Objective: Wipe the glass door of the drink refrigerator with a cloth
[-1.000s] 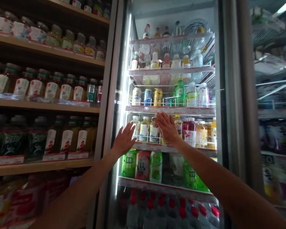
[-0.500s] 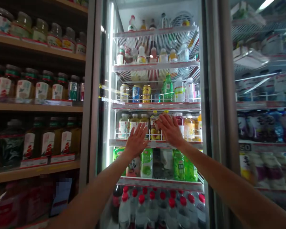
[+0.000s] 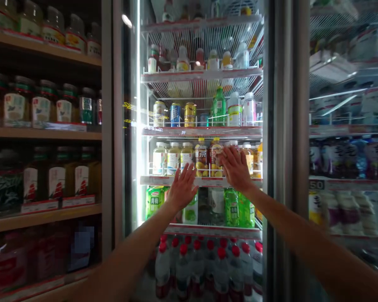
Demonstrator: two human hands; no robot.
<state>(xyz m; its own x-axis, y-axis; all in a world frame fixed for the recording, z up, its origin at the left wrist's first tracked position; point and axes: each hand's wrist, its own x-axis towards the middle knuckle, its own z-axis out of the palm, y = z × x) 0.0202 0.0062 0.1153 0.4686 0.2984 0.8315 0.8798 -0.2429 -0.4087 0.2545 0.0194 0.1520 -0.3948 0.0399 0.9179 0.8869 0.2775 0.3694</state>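
Note:
My left hand point(image 3: 183, 188) has its palm toward the glass door of a lit drinks cooler, fingers spread and nothing in it. To its right and a little higher, my right hand point(image 3: 237, 168) lies over a pale crumpled cloth point(image 3: 219, 156), which shows at its fingertips. Whether either hand touches the glass is hard to tell. Behind the hands, bottles with yellow caps point(image 3: 201, 157) stand on a cooler shelf point(image 3: 164, 180). Green bottles point(image 3: 231, 207) are on the shelf below.
Wooden shelves point(image 3: 44, 133) with jars and bottles run along the left. Metal door frames point(image 3: 292, 126) stand right of the lit cooler, and another glass-fronted cooler with drinks point(image 3: 349, 209) is beyond them. Red-capped bottles point(image 3: 222, 268) fill the cooler's bottom. A blurred dark panel point(image 3: 82, 249) shows lower left.
My right hand has moved right with the cloth, uncovering a yellow-capped bottle. My left hand sits slightly lower against the shelves. The view has shifted, so the shelves appear higher and farther left.

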